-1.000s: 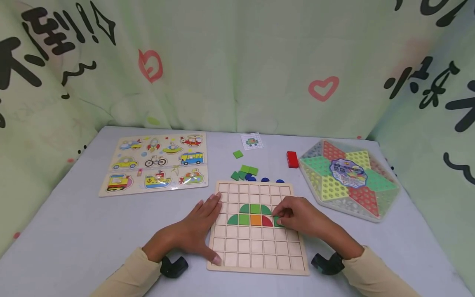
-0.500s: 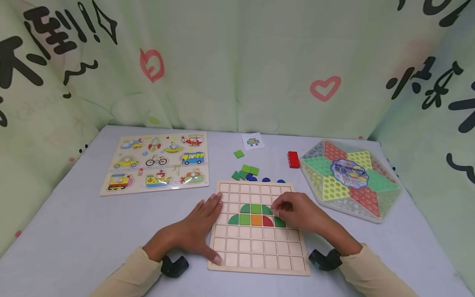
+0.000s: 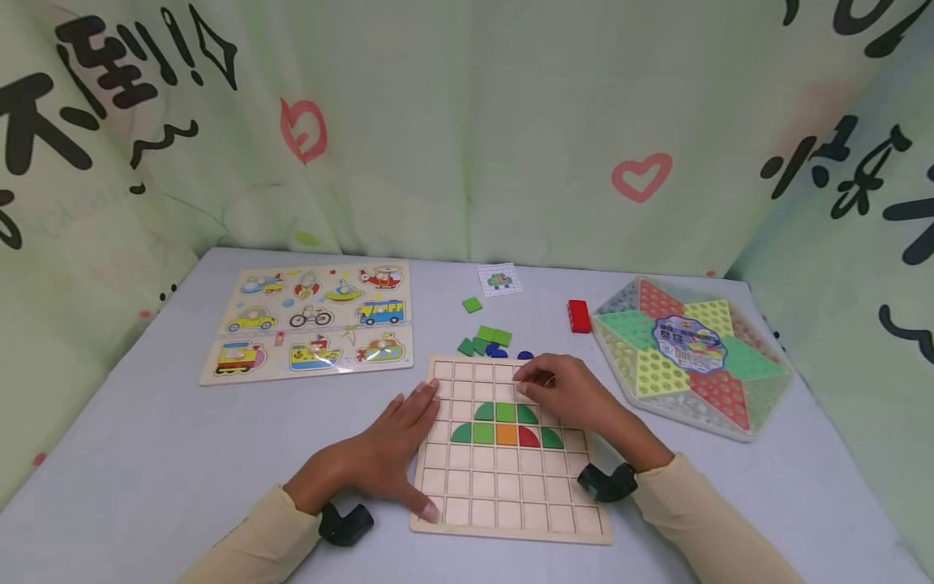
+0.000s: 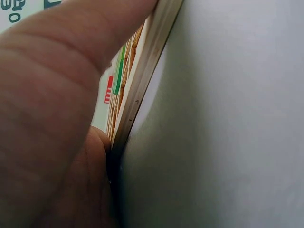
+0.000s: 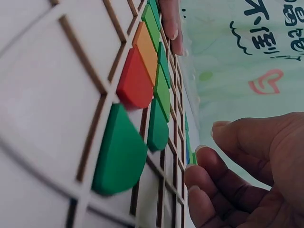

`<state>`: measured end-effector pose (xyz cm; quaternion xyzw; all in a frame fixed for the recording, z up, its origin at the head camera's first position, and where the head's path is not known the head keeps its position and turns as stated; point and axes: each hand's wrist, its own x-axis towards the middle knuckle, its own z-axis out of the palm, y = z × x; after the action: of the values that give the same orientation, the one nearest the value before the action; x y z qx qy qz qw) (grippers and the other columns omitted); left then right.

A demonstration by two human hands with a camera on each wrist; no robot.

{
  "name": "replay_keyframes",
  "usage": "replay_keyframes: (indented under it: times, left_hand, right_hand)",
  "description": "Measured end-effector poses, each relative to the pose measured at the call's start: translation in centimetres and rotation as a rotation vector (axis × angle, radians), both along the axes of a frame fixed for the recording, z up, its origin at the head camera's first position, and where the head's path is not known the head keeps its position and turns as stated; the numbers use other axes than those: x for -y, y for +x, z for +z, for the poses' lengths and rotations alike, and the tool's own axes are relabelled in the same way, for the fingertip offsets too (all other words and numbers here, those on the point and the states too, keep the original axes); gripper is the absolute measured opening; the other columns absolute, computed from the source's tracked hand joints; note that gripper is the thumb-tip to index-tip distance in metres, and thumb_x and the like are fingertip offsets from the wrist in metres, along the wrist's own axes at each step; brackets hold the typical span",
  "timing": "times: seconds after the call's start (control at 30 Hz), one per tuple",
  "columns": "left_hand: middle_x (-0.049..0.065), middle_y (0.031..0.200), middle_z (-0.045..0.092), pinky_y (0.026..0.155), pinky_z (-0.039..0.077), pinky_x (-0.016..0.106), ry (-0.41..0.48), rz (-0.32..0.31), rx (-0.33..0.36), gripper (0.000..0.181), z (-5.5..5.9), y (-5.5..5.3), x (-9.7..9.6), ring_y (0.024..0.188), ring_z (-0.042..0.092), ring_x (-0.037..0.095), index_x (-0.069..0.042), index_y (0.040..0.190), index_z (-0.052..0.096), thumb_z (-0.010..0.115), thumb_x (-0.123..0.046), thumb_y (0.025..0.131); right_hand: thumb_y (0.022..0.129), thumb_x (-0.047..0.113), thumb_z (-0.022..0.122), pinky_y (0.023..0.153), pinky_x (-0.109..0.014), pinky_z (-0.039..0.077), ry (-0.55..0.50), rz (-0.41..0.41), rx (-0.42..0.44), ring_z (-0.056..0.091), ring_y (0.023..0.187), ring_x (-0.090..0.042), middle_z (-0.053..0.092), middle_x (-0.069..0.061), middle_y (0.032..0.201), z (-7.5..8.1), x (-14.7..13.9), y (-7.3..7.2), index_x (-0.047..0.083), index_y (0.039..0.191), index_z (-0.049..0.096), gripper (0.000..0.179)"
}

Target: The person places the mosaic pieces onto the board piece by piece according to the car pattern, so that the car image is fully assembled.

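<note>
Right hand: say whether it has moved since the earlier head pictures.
Yes: against the wooden grid board, the right hand moved toward the board's far edge, away from the rightmost green quarter-circle.

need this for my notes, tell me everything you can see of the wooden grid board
The grid board is pale, roughly square and looks wooden, with a plain border and brown-sided ridges dividing it into square cells. It lies flat on the pale table. Green, orange and red pieces sit in eight cells, in rows of three and five. The left hand touches its left edge, thumb at the near corner; the right hand is over its far right part, contact unclear.
</note>
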<state>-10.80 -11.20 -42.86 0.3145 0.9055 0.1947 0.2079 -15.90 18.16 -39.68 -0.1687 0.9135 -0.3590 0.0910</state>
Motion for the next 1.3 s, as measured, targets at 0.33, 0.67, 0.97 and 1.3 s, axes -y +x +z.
replay_keyframes:
  times: [0.33,0.67,0.97,1.3]
  left_hand:
    - [0.004,0.162,-0.013,0.116,-0.004,0.043,0.008,-0.003,0.009,0.135,0.3,0.0,-0.1,0.146,-0.013,0.018,-0.006,0.156,0.005,0.075,-0.073,0.062]
    - [0.006,0.162,-0.011,0.116,-0.002,0.045,0.013,-0.017,-0.003,0.134,0.5,-0.1,0.0,0.147,-0.012,0.021,-0.004,0.156,0.007,0.075,-0.072,0.063]
    - [0.007,0.162,-0.011,0.116,-0.002,0.047,0.02,-0.015,0.01,0.133,0.4,0.1,0.1,0.147,-0.011,0.022,-0.003,0.156,0.008,0.076,-0.07,0.063]
    - [0.005,0.162,-0.012,0.116,-0.004,0.045,0.009,-0.012,0.011,0.135,0.5,0.0,0.0,0.147,-0.012,0.02,-0.005,0.156,0.005,0.075,-0.072,0.063]
  right_hand:
    - [0.093,0.01,0.066,0.08,-0.033,0.053,-0.015,-0.026,0.017,0.06,0.091,-0.02,0.068,-0.005,0.103,0.0,2.8,-2.1,0.006,0.11,0.073,0.019]
    - [0.095,0.011,0.062,0.084,-0.036,0.052,-0.015,-0.077,0.024,0.058,0.099,-0.024,0.067,-0.008,0.11,-0.6,4.1,-4.3,0.005,0.115,0.071,0.023]
    - [0.096,0.01,0.061,0.093,-0.04,0.049,-0.049,-0.133,0.058,0.058,0.106,-0.025,0.067,-0.011,0.117,-1.0,4.9,-5.7,0.004,0.117,0.07,0.024]
    - [0.095,0.008,0.061,0.092,-0.039,0.05,-0.035,-0.097,0.058,0.058,0.103,-0.023,0.066,-0.01,0.115,-1.0,6.4,-6.1,0.004,0.12,0.069,0.027]
